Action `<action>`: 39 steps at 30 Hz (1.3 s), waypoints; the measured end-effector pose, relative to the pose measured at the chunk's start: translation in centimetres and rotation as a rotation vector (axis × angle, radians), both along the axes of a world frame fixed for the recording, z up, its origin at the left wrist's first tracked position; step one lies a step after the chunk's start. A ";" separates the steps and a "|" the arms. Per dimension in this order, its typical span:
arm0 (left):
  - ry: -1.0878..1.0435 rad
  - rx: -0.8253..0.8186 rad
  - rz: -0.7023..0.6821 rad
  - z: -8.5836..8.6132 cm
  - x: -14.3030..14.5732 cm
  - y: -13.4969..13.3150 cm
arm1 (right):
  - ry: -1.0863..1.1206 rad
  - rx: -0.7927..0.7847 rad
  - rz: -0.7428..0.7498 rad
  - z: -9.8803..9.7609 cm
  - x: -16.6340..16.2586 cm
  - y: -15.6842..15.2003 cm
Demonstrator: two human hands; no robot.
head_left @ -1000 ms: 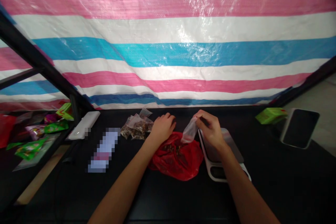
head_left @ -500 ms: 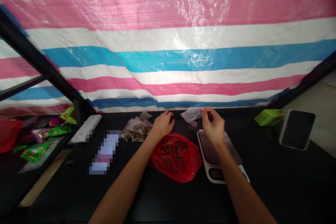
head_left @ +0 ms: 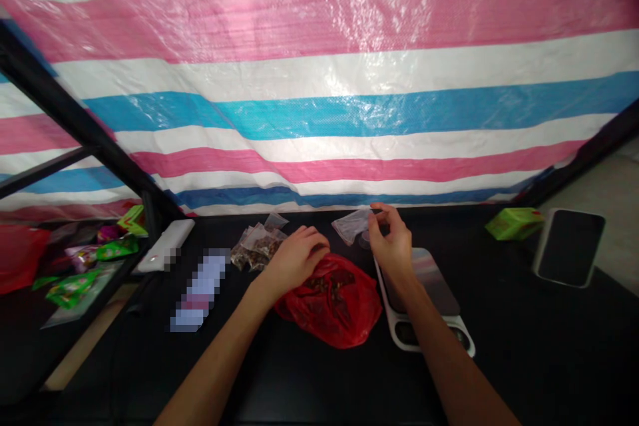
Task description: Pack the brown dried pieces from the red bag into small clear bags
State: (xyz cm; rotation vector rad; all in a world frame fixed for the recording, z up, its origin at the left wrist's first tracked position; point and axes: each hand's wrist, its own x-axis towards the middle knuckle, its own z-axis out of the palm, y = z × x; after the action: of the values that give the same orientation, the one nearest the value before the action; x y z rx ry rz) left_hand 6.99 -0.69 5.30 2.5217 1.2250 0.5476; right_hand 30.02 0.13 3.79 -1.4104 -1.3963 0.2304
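My left hand (head_left: 298, 258) hovers over or rests at the far left rim of a red plastic bag (head_left: 357, 319); its fingers are loosely stretched out, and I see nothing in them. Inside the red bag lie brown dried bits. On the right, my right hand (head_left: 392, 239) is beside a stack of small clear zip bags (head_left: 349, 225), thumb and forefinger apart. A small round clear cap or cup (head_left: 364, 238) sits by the zip bags. Beneath my right wrist is a white kitchen scale (head_left: 434, 286). Several filled zip bags (head_left: 257, 246) lie left of my left hand.
A white oblong device (head_left: 167, 245) and a blurred-out strip (head_left: 200, 289) lie at left. Colourful snack packets (head_left: 74, 287) are beyond the black frame bar (head_left: 100, 146). At right stand a green box (head_left: 514, 223) and a phone (head_left: 570, 247). Striped sheeting (head_left: 319, 113) hangs behind.
My right hand has moved left and its pinch at the zip bags' edge has opened. The left hand has come back toward me and left, over the red bag's rim.
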 end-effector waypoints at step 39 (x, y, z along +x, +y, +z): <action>-0.479 -0.070 0.754 0.6 -8.6 0.5 | -0.406 0.140 0.522 0.6 -3.9 -2.7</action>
State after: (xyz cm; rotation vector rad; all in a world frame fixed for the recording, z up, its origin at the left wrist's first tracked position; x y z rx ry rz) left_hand -1.64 -0.17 5.93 1.6439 1.8998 1.1562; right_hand 26.15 -2.55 4.36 -0.9864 -2.0677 0.1793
